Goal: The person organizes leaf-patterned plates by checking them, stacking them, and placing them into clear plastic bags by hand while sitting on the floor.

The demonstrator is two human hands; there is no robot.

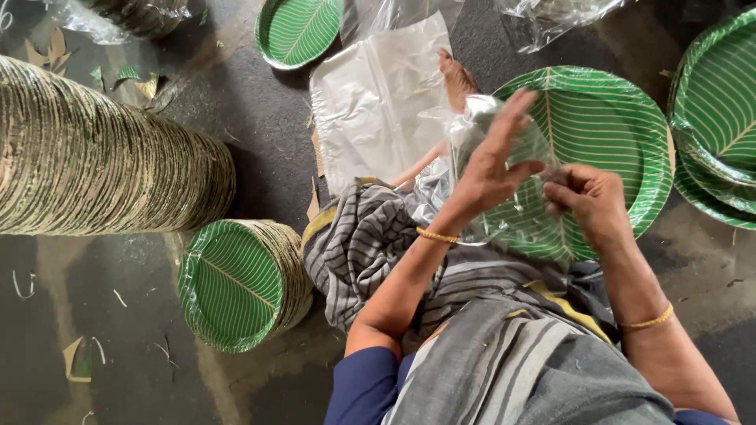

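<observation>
The person sits on the floor (260, 118) in a grey striped cloth (472, 346); each wrist has a thin gold bangle. The right hand (592, 201) is curled shut, its fingers pinching a clear plastic bag (492, 169); the left hand (492, 161) is mostly open, fingers spread flat on the bag, thumb under its edge. The bag is held just above a stack of green leaf plates (606, 126) by the knees. A short plate stack (240, 283) lies on its side at the left; a long stack (94, 157) lies behind it. A flat sheet of plastic (374, 102) lies farther off; more plates (717, 110) sit at the right edge; one plate (298, 30) lies at the far edge.
</observation>
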